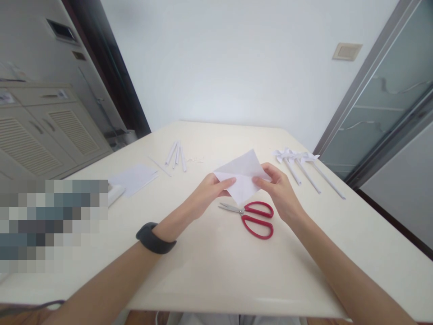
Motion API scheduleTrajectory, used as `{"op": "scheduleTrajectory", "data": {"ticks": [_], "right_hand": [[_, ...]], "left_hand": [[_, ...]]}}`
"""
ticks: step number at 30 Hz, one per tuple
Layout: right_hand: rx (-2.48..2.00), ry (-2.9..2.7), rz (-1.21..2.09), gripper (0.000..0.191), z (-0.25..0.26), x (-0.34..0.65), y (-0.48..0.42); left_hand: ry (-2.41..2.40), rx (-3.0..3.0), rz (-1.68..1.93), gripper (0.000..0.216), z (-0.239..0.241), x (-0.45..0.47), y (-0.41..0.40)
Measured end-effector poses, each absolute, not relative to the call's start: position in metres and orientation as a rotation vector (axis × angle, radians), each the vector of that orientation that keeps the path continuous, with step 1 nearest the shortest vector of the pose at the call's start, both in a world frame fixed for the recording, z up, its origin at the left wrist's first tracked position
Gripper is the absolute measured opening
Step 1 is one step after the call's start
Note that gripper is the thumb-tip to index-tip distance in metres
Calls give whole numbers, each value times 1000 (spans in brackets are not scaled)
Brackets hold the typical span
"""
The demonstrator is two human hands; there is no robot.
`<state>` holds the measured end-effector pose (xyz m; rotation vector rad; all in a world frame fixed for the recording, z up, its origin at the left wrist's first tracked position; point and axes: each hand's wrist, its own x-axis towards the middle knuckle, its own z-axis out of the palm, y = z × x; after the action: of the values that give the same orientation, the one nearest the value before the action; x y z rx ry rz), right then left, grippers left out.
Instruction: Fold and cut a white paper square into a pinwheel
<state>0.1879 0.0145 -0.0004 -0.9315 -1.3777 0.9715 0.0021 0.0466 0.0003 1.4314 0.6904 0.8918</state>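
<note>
Nearest on the pale tabletop (pixel 203 280), one pair of scissors (pixel 259 221) with two red handle loops lies just in front of the raised paper, its blades pointing left and almost together. One dark wristband (pixel 154 239) circles the left wrist. Beyond the scissors, the left hand (pixel 208 187) and the right hand (pixel 280 187) pinch one white paper (pixel 241 174) between them, thumbs on top and fingers beneath. It is held above the middle of the tabletop, turned like a diamond — one corner pointing away, one toward the scissors. A crease runs across it, and the far half tilts up.

Left of the hands lies a small stack of white sheets (pixel 135 178), too flat to count, with one thin strip (pixel 159 165) slanting beside it. Farther on, about four rolled paper tubes (pixel 183 158) fan out, their far ends close together, with a few tiny scraps (pixel 191 159) to their right. On the right lie three white pinwheels (pixel 287 154) on three paper sticks (pixel 307 176), heads overlapping — all clear of the hands. Behind the tabletop stands a white wall (pixel 237 67) with one switch (pixel 347 51); a louvred cabinet (pixel 50 126) stands at far left.
</note>
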Motion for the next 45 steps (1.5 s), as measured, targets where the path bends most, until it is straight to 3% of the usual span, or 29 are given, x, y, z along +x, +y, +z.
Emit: {"op": "scheduleTrajectory", "data": {"ticks": [4, 11, 20, 25, 39, 45], "right_hand": [[-1004, -1584, 838, 31, 6, 192, 15], [-970, -1676, 744, 34, 6, 187, 10], [-882, -2044, 313, 52, 4, 194, 9], [-882, -2097, 230, 57, 2, 199, 12], [-892, -1957, 338, 34, 7, 197, 12], [-1078, -1647, 647, 20, 3, 195, 15]], "left_hand": [[786, 1467, 869, 39, 0, 2, 48], [813, 1494, 826, 37, 1, 2, 47], [627, 1463, 731, 39, 11, -1, 46], [578, 1404, 709, 46, 15, 1, 46], [539, 1361, 722, 41, 14, 1, 46], [494, 1311, 761, 42, 13, -1, 47]]}}
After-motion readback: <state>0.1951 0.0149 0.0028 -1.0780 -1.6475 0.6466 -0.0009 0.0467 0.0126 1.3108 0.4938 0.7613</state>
